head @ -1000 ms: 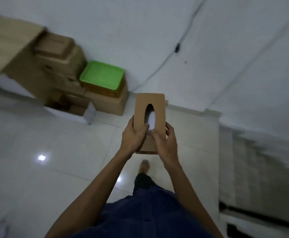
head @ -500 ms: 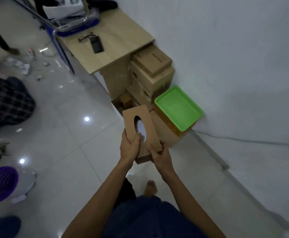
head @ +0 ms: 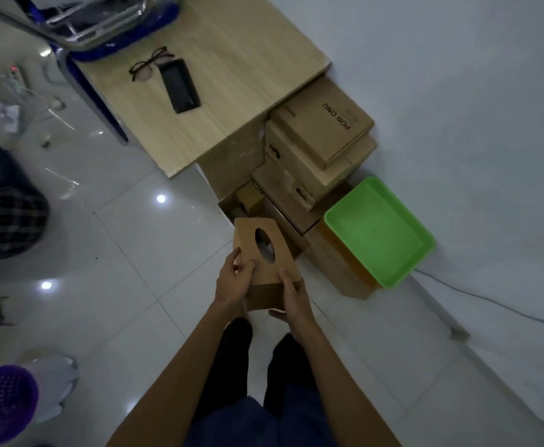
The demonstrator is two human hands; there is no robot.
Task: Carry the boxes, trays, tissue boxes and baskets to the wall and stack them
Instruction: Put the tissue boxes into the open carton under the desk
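Head view, change: Half a second ago I stood farther off. I am now closer to the cartons [head: 322,133], and they and the desk [head: 225,53] fill more of the upper picture. One second ago I faced a bare corner of the wall instead.
Head view, task item: The tissue box [head: 285,259] remains in both my hands, oval slot up. It is in the air in front of the lowest cartons and touches none of them.
Head view, edges: The wall [head: 457,91] runs down the right side. The cartons stand against it, stacked several high. The green tray [head: 378,230] tops a lower stack just beside them. The desk corner overhangs the cartons on their left. A cable [head: 490,304] lies near the wall foot.
Head view, open room: Bare floor tiles [head: 128,253] extend left of my arms and between my legs and the tray. A purple basket [head: 2,404] sits at the lower left, well apart. A person [head: 2,201] in checked cloth is at the left edge.
Head view, left hand: My left hand [head: 233,285] grips the near left corner, thumb on the top face near the slot.
Head view, right hand: My right hand [head: 293,301] grips the near right corner, thumb on top, fingers beneath the near end.
Head view, spacing: The hands are apart, with the box clamped between them.
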